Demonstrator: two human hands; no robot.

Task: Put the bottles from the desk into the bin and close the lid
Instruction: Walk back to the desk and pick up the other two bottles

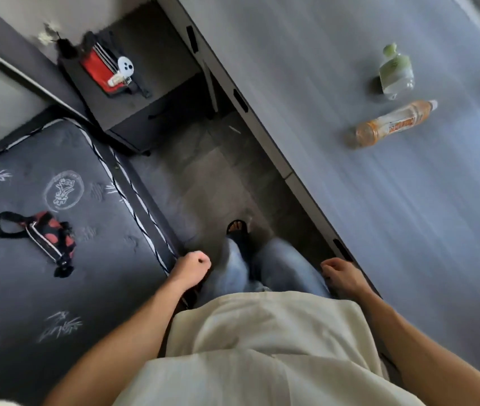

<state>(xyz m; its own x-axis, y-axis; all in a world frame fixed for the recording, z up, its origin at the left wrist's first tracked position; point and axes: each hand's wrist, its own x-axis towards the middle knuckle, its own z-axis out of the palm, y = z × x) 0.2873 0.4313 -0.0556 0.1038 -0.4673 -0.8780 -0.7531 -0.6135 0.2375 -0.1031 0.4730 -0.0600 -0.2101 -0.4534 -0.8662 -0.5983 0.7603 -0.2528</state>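
Observation:
Two bottles rest on the grey desk [394, 215] at the upper right. A clear bottle with a green cap [395, 73] stands near the far side. A clear bottle with an orange label [391, 126] lies on its side just in front of it. My left hand [192, 266] hangs by my left thigh, fingers curled into a loose fist around nothing. My right hand [342, 275] hangs beside the desk's near edge, fingers loosely curled and empty. Both hands are far from the bottles. No bin is in view.
A dark mattress [42, 288] with a red and black harness [42, 237] fills the left. A dark side table [145, 112] at the back carries a red case [98, 71]. A narrow strip of tiled floor [203, 177] runs between the bed and the desk.

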